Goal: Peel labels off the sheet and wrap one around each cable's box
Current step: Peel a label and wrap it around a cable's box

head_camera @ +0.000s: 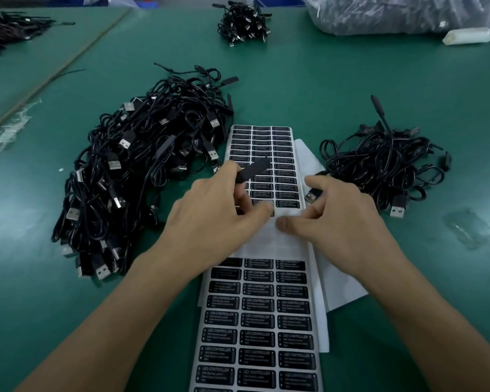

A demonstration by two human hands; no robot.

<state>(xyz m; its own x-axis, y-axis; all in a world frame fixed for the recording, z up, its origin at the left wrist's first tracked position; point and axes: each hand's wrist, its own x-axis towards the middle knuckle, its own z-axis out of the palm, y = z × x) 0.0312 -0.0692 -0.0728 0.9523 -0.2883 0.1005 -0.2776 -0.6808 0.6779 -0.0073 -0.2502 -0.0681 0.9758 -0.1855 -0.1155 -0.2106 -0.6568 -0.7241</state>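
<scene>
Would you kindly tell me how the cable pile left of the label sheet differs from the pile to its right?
The left pile is far larger and spreads wider than the right pile. The left pile shows many silver USB plugs all over it; the right pile shows only a couple, at its near edge. Both are tangles of black cable lying on the green table beside the label sheet.

The black labels [257, 319] on the white sheet [318, 329] each say "LED CONTROLLER" in white letters on the top line. The smaller lines under those words are too blurry to read.
</scene>
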